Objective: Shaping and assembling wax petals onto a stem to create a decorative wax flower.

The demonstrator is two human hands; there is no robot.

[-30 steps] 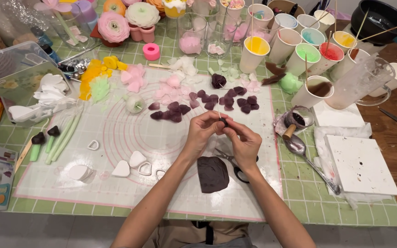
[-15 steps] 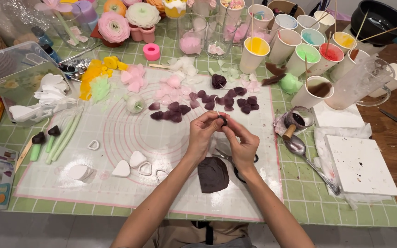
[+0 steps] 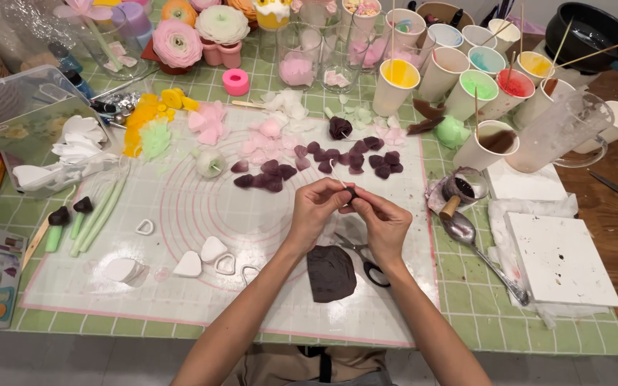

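Observation:
My left hand point(image 3: 316, 207) and my right hand point(image 3: 380, 221) meet above the white work mat point(image 3: 180, 207), fingertips pinched together on a small dark maroon piece point(image 3: 352, 192) with a thin white stick rising from it. Just below the hands lies a flat dark brown slab point(image 3: 331, 272), and black-handled scissors point(image 3: 366, 261) lie beside it, partly under my right wrist. Beyond the hands, several dark maroon petals point(image 3: 323, 161) are spread on the mat.
Paper cups of coloured wax point(image 3: 481, 82) with sticks stand at the back right, beside a clear jug point(image 3: 563, 132). A spoon point(image 3: 477, 250) and white blocks point(image 3: 559, 257) lie right. Heart cutters point(image 3: 212, 257), green stems point(image 3: 94, 211), pink petals point(image 3: 212, 125) and a plastic tub point(image 3: 16, 107) are left.
The hands have stayed together in the same spot, the fingers shifting slightly around the small dark piece. Nothing else on the table has moved.

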